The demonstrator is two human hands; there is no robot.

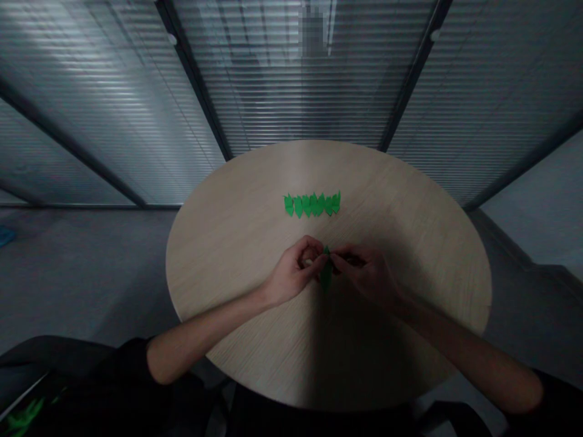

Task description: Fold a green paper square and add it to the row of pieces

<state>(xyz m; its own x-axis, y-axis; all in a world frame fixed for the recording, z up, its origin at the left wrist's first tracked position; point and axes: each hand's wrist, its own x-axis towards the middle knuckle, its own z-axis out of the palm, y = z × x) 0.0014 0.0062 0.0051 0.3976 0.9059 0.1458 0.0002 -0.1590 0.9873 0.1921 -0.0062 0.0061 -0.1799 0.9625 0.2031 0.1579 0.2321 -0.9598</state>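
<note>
At the middle of the round wooden table, our left hand and right hand pinch a folded green paper piece, both grips closed on it; its long axis runs toward us, narrow end nearest, with a row of green origami pieces beyond

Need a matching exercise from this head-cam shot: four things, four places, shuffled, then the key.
Things:
1. row of green paper folds
2. green paper piece
3. round wooden table
4. slatted blinds

Places:
A. between the left hand and right hand
B. beyond the table's far edge
C. beneath the row and the hands
D. on the table, beyond the hands

Pairs: 1-D, 2-A, 3-C, 4-B
</note>
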